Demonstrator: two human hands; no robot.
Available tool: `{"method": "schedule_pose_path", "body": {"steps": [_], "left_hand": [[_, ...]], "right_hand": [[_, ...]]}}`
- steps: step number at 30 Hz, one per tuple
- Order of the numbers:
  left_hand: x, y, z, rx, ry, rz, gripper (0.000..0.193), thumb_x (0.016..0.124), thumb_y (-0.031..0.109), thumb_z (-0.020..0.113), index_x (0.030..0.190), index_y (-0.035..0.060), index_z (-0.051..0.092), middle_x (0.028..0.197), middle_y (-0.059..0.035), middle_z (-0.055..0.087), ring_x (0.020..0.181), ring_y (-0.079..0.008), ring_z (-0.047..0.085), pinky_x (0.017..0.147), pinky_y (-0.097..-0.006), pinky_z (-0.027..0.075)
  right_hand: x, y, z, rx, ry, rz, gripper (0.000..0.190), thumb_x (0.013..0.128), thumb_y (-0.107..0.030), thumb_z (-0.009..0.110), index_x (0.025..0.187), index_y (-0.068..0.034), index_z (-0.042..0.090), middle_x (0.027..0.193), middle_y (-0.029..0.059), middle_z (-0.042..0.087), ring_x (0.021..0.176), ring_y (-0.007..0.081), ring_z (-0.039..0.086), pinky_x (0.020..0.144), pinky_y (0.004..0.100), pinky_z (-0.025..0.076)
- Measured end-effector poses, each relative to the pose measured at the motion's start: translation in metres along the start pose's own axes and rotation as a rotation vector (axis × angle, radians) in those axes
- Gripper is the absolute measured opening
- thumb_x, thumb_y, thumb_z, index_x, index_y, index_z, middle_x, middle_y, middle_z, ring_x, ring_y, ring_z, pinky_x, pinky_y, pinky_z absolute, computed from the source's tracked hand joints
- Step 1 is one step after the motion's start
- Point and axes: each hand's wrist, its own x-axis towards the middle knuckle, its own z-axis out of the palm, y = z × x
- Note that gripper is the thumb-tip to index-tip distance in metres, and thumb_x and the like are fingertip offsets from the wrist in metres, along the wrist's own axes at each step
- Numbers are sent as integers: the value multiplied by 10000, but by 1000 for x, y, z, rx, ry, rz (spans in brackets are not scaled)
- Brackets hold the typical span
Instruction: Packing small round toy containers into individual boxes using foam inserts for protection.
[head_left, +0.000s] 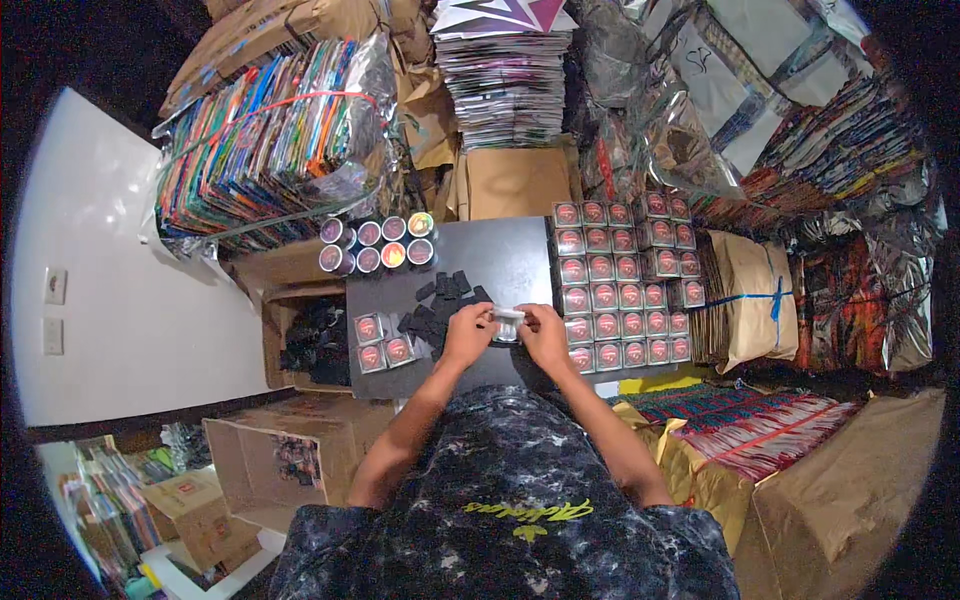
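Above the front of a dark table (491, 255), my left hand (471, 330) and my right hand (543, 330) grip opposite sides of a small clear and white plastic piece (508, 324). Its exact kind cannot be made out. By my left hand lies a loose heap of small black pieces (441, 306). Further left sit a few clear boxes (383, 343) with round red faces. To the right of my right hand, many similar clear boxes (604, 296) stand in close rows, some stacked higher.
Several round tubs (368, 245) with pale rims stand at the table's back left. An open carton (311, 337) of black items adjoins the left edge. Behind rise a tied bundle of colourful sheets (262, 127) and a tall stack (504, 90). A wrapped paper bundle (750, 296) stands right.
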Motion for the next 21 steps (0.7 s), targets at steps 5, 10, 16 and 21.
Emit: {"method": "schedule_pose_path", "body": {"steps": [5,10,16,21], "left_hand": [[-4,4,3,77,52,161,282,796,-11,762,1067,46,712,898,-122,658,786,-250,690,726,-365,573],[-8,26,-2,47,31,143,235,798,-66,700,1018,19,705,890,-146,647,782,-283,675,717,-378,568],[-9,20,-13,164,-17,341,335,823,-64,641,1129,36,731,919,-167,656,799,-315,666,753,-380,561],[-15,36,-28,158,-200,306,375,831,-14,653,1196,38,722,977,-178,668,838,-337,677,796,-405,553]], "right_hand": [[1,-1,-4,-48,-60,14,304,846,3,731,1147,-35,747,1011,136,683,890,234,715,809,338,595],[1,-11,-13,-21,-86,14,336,861,8,696,1192,-42,733,1041,145,697,900,226,717,816,322,584],[-10,-4,-18,134,-126,-20,407,858,-8,649,1262,-37,696,1151,162,697,988,247,716,881,333,570],[-13,-3,-23,199,-148,-28,413,842,-37,646,1253,-24,689,1215,178,681,1042,294,710,932,353,565]]}}
